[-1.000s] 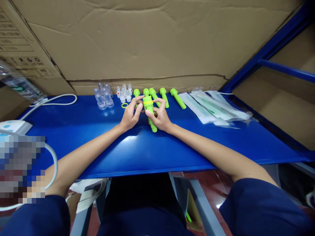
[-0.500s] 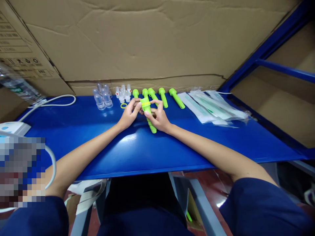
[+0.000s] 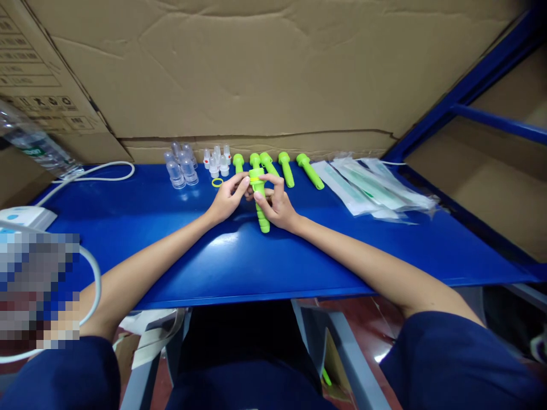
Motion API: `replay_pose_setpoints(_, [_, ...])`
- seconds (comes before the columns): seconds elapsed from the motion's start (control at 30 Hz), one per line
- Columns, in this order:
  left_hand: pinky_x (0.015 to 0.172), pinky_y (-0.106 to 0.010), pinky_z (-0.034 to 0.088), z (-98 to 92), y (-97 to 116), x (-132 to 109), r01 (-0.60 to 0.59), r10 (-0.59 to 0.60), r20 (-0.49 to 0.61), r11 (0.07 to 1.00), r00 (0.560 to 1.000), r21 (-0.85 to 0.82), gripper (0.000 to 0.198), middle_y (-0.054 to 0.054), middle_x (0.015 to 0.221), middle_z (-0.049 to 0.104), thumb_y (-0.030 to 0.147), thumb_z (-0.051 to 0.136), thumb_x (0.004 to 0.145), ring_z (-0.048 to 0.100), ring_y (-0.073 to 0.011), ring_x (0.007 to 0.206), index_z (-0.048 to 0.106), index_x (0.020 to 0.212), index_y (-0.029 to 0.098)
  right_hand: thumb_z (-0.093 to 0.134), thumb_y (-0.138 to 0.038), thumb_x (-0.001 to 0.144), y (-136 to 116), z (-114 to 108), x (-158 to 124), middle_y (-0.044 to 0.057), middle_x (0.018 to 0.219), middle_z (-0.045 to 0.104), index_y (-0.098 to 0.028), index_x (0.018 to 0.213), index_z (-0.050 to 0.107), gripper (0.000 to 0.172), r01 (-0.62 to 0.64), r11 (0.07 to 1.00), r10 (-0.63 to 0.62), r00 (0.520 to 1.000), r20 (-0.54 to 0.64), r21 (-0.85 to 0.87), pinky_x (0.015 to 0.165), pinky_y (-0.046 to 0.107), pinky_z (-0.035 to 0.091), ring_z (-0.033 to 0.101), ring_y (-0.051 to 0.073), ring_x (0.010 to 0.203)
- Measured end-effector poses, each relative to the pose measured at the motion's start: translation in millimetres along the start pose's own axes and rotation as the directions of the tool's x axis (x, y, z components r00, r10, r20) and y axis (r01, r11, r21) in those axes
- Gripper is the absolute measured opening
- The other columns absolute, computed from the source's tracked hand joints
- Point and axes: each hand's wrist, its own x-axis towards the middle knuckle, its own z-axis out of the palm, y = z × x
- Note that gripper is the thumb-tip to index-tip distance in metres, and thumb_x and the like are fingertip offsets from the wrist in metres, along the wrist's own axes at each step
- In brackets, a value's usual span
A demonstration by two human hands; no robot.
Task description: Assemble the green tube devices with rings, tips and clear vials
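In my right hand (image 3: 282,209) is a lime-green torch-shaped tube (image 3: 262,217), its threaded, wider end up and its ribbed grip pointing down toward me. A yellow ring (image 3: 255,179) sits around the tube just below that upper end. My left hand (image 3: 228,199) is closed, with thumb and fingers pinching at the ring's left side; some of its fingertips are hidden behind the tube. My right index finger reaches across to the ring's right side. Another yellow ring (image 3: 217,183) lies on the blue table (image 3: 205,250), just beyond my left hand.
Several similar green tubes (image 3: 286,169) lie in a row at the back. To their left stand white-based clear caps (image 3: 224,165) and larger clear cups (image 3: 176,175). Plastic-wrapped packets (image 3: 359,188) lie at right. A water bottle (image 3: 40,145) and white cable (image 3: 106,171) are at left.
The green tube has turned more upright, and its threaded upper end now shows above the yellow ring. Both hands stay at nearly the same place; the view has shifted slightly.
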Motion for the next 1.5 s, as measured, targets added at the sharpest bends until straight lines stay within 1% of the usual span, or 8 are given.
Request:
replay_pose_setpoints(0.13, [0.069,-0.029,0.051,-2.1,2.4,3.0,0.016,-0.015,0.059,1.0,0.998,-0.003,0.066,-0.002,0.066,0.06,0.079,0.051,0.094,0.057,-0.0138,0.064,0.058,0.069,0.018,0.042,-0.057,0.108,0.6,-0.6,1.2,0.006,0.097,0.074,-0.026,0.136,0.027,0.045,0.026,1.0,-0.026,1.0,-0.008,-0.014,0.072,0.036,0.062,0.078,0.021,0.083])
replay_pose_setpoints(0.33, [0.07,-0.029,0.049,-3.6,4.8,3.6,0.026,-0.027,0.053,0.999,0.998,0.029,0.069,-0.003,0.066,0.061,0.079,0.051,0.094,0.056,-0.0127,0.065,0.057,0.062,0.018,0.042,-0.054,0.109,3.5,-0.4,1.5,0.005,0.095,0.073,-0.026,0.132,0.026,0.04,0.025,1.0,-0.025,1.0,0.006,-0.01,0.068,0.034,0.061,0.078,0.02,0.081])
replay_pose_setpoints(0.77, [0.069,-0.028,0.048,-2.7,2.2,3.0,0.022,-0.022,0.013,1.0,1.0,0.006,0.066,-0.002,0.067,0.06,0.077,0.057,0.092,0.056,-0.0123,0.065,0.061,0.064,0.017,0.049,-0.065,0.103,3.0,2.9,5.3,0.0,0.085,0.066,-0.025,0.129,0.024,0.054,-0.059,0.996,0.06,0.998,-0.02,0.062,0.058,0.032,0.058,0.072,0.017,0.065])
replay_pose_setpoints(0.87, [0.067,-0.026,0.048,-2.2,-2.5,2.1,0.084,-0.085,-0.016,0.996,0.996,-0.017,0.054,-0.002,0.076,0.066,0.07,0.07,0.086,0.059,-0.0122,0.068,0.07,0.086,0.016,0.053,-0.065,0.101,8.7,0.2,6.3,0.0,0.086,0.067,-0.026,0.129,0.024,0.056,-0.103,0.994,0.106,0.991,-0.084,0.044,0.05,0.029,0.053,0.068,0.016,0.058])
replay_pose_setpoints(0.97, [0.064,-0.023,0.046,-3.2,-5.9,1.5,0.118,-0.119,-0.033,0.993,0.992,-0.018,0.049,-0.002,0.084,0.068,0.057,0.078,0.084,0.059,-0.0107,0.07,0.071,0.11,0.015,0.06,-0.067,0.095,17.0,-15.8,12.1,0.002,0.088,0.066,-0.025,0.136,0.024,0.068,-0.153,0.987,0.142,0.97,-0.196,-0.042,0.05,0.031,0.052,0.066,0.017,0.056])
replay_pose_setpoints(1.23, [0.061,-0.022,0.043,-5.1,-6.2,2.8,0.088,-0.087,-0.048,0.996,0.995,0.028,0.034,-0.002,0.08,0.068,0.042,0.08,0.084,0.058,-0.0098,0.068,0.072,0.103,0.015,0.056,-0.063,0.096,52.3,-99.1,26.1,0.008,0.088,0.07,-0.021,0.144,0.039,0.066,-0.413,0.796,0.217,0.877,-0.428,-0.443,0.077,0.045,0.057,0.071,0.029,0.075])
replay_pose_setpoints(1.37, [0.061,-0.023,0.043,-4.6,-6.0,2.5,0.092,-0.089,-0.049,0.994,0.995,0.063,0.031,-0.003,0.081,0.069,0.041,0.078,0.084,0.06,-0.0107,0.069,0.072,0.1,0.015,0.06,-0.056,0.094,79.4,-110.2,22.3,0.009,0.088,0.07,-0.018,0.141,0.043,0.063,-0.482,0.758,0.28,0.849,-0.447,-0.44,0.081,0.048,0.056,0.07,0.029,0.076])
replay_pose_setpoints(1.5, [0.062,-0.024,0.043,-4.1,-6.3,2.4,0.084,-0.08,-0.053,0.994,0.995,0.075,0.029,-0.004,0.08,0.07,0.041,0.077,0.084,0.06,-0.0116,0.069,0.073,0.096,0.016,0.061,-0.053,0.092,90.1,-108.2,19.4,0.011,0.099,0.071,-0.018,0.137,0.05,0.058,-0.438,0.797,0.26,0.87,-0.418,-0.416,0.087,0.048,0.057,0.069,0.028,0.086])
